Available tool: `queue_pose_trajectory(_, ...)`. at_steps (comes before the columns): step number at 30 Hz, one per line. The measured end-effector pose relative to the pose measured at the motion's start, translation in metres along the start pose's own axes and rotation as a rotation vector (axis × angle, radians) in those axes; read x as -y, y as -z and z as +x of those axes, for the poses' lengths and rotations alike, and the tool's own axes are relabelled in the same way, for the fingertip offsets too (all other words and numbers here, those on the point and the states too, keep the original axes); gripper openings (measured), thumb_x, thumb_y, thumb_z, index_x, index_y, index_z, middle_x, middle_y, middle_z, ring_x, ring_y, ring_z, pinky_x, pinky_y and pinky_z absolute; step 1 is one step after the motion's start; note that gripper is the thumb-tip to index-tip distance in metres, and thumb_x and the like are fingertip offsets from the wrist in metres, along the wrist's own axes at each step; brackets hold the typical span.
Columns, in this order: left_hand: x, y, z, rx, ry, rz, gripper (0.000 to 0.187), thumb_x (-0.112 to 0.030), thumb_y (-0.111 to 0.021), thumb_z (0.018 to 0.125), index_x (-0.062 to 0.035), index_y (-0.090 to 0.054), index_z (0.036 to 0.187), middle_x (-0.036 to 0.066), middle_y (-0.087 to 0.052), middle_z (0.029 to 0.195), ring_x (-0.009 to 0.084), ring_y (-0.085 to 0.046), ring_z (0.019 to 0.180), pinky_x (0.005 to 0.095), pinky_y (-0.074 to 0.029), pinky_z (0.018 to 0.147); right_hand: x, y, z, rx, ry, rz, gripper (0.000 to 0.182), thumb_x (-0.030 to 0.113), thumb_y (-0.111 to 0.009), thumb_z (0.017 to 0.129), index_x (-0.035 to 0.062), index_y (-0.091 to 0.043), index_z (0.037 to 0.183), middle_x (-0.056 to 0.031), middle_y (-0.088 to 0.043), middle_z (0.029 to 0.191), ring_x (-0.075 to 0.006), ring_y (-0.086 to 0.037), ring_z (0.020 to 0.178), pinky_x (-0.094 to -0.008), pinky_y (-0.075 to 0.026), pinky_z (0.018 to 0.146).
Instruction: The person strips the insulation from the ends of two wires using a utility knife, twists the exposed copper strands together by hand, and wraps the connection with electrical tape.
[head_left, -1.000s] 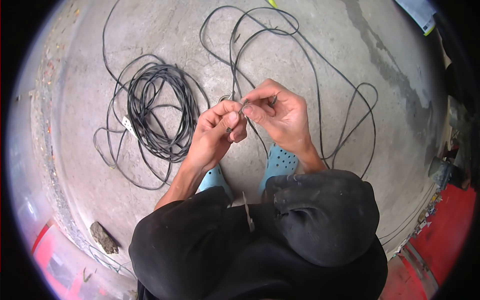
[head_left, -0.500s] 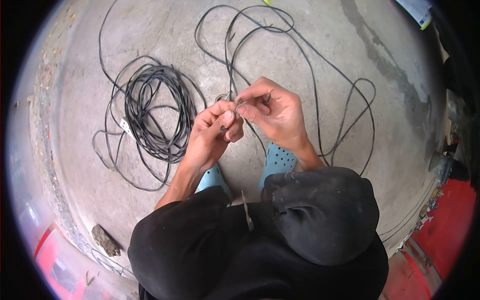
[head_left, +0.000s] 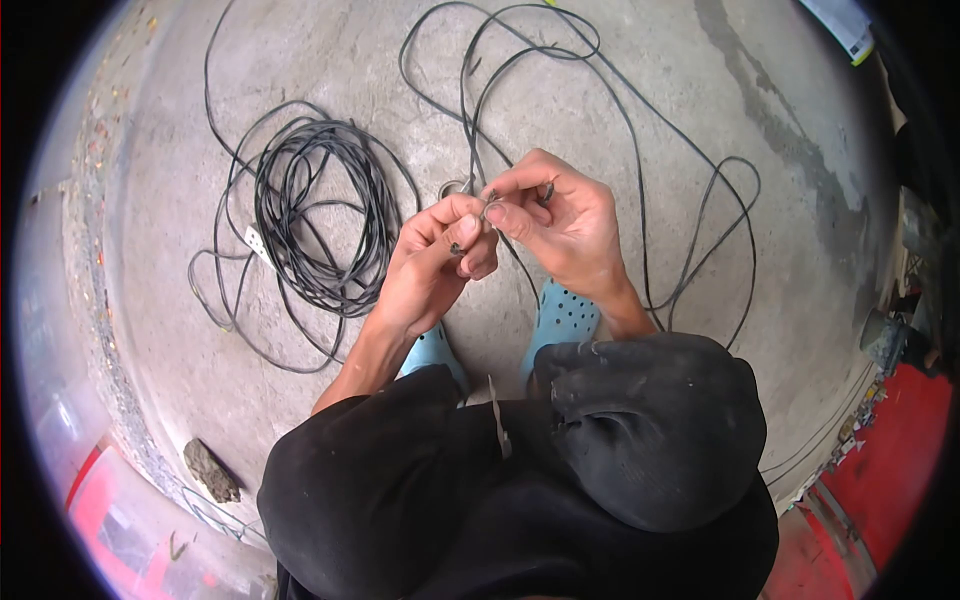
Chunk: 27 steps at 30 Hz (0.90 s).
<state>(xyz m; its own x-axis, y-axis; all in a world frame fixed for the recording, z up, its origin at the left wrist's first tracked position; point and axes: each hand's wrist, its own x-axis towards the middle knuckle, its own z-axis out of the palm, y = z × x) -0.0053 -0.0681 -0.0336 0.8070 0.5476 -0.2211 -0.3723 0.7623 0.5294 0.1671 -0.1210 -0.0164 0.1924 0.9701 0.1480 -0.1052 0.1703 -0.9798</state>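
Observation:
Both hands meet in front of me above the floor, fingertips almost touching. My left hand (head_left: 432, 258) is closed, thumb against fingers, on a black cable; a short dark end (head_left: 456, 249) pokes out by the thumb. My right hand (head_left: 575, 228) pinches a small dark strand of wire (head_left: 492, 198) between thumb and forefinger, right beside the left fingertips. Another dark bit (head_left: 548, 190) shows at its curled fingers. Just beyond the hands is a ring-shaped metal handle (head_left: 451, 188), its other part hidden. Loose black cable (head_left: 640, 180) runs from near the hands over the concrete.
To the left lies a big coil of black cable (head_left: 265, 200) with a white socket block (head_left: 256, 242) at its edge. My blue clogs (head_left: 562, 315) are below the hands. A stone (head_left: 210, 470) lies at lower left, and red sheeting (head_left: 905, 450) is at right.
The whole view has shifted slightly, so things sit a little farther right. Both hands keep nearly the same pinch on the wire, with only small finger movement.

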Motion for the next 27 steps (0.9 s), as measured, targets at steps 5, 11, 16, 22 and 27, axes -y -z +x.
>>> queue_pose_trajectory(5, 0.0, -0.003, 0.0, -0.076, -0.038, 0.13, 0.015, -0.024, -0.057, 0.104, -0.0097, -0.057, 0.101, -0.003, -0.047, 0.069, 0.0077, -0.039, 0.062, 0.0257, -0.031, 0.06, -0.001, 0.001, 0.0, -0.003, -0.005, -0.015, 0.016, 0.003, -0.076, 0.088, -0.0018, -0.07, 0.102, -0.0011, -0.062, 0.091, -0.0019, -0.046, 0.069, -0.0189, -0.035, 0.058)
queue_pose_trajectory(11, 0.002, -0.001, 0.004, -0.383, -0.32, 0.379, 0.012, -0.016, -0.057, 0.104, -0.0041, -0.053, 0.105, 0.001, -0.056, 0.082, 0.005, -0.047, 0.068, 0.0219, -0.042, 0.059, -0.006, -0.004, -0.006, -0.043, -0.11, 0.067, 0.021, 0.004, -0.078, 0.086, 0.0015, -0.069, 0.105, 0.0019, -0.063, 0.09, 0.0, -0.037, 0.064, -0.0183, -0.032, 0.056)
queue_pose_trajectory(16, 0.005, -0.007, 0.005, -0.426, -0.392, 0.58, 0.015, -0.017, -0.054, 0.106, -0.0042, -0.046, 0.106, 0.003, -0.059, 0.084, 0.0046, -0.051, 0.067, 0.0206, -0.045, 0.057, -0.001, -0.009, -0.001, 0.056, -0.103, -0.008, 0.018, 0.002, -0.077, 0.086, 0.0013, -0.068, 0.101, 0.0015, -0.064, 0.089, -0.0008, -0.037, 0.064, -0.0187, -0.033, 0.054)
queue_pose_trajectory(22, 0.006, -0.011, 0.009, -0.351, -0.351, 0.515, 0.014, -0.014, -0.054, 0.105, -0.0036, -0.045, 0.102, 0.004, -0.061, 0.087, 0.0089, -0.058, 0.075, 0.0249, -0.049, 0.067, -0.015, -0.015, -0.003, -0.035, -0.074, 0.141, 0.013, 0.001, -0.07, 0.093, -0.0018, -0.065, 0.104, -0.0038, -0.067, 0.091, -0.0028, -0.042, 0.067, -0.0186, -0.04, 0.061)
queue_pose_trajectory(27, -0.004, 0.025, 0.007, -0.339, -0.343, 0.645, 0.016, -0.018, -0.054, 0.105, -0.0019, -0.056, 0.102, 0.006, -0.062, 0.093, 0.0114, -0.06, 0.082, 0.0272, -0.049, 0.077, -0.005, -0.003, -0.002, -0.152, -0.201, 0.203, 0.016, 0.012, -0.06, 0.102, -0.003, -0.06, 0.108, -0.0087, -0.069, 0.094, -0.0044, -0.047, 0.069, -0.0207, -0.042, 0.068)
